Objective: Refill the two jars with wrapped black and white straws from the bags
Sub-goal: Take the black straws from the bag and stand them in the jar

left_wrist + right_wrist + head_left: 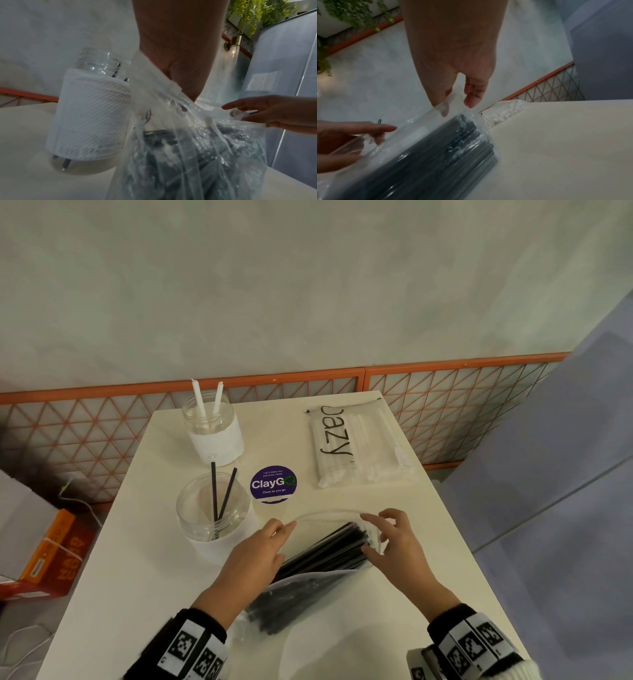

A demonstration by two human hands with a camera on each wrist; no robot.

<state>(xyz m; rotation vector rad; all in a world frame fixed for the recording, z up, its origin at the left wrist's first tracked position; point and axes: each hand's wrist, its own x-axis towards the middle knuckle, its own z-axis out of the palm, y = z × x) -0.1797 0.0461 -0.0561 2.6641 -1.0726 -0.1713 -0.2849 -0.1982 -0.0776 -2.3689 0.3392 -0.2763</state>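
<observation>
A clear bag of black straws point(318, 563) lies slanted on the white table point(428, 542), its mouth pulled open toward the far side. My left hand point(289, 527) pinches the mouth's left rim. My right hand point(366, 532) pinches the right rim between thumb and finger, as the right wrist view shows point(455, 104). Just left of the bag stands a clear jar with two black straws point(214, 515), wrapped in a white mesh sleeve point(92, 115). Behind it is a second jar with two white straws point(212, 426). The bag of white straws point(352, 446) lies at the far right.
A round purple ClayGo sticker point(273, 484) is on the table between the jars and the white-straw bag. An orange lattice fence point(445, 392) runs behind the table. An orange box point(51, 553) sits on the floor to the left.
</observation>
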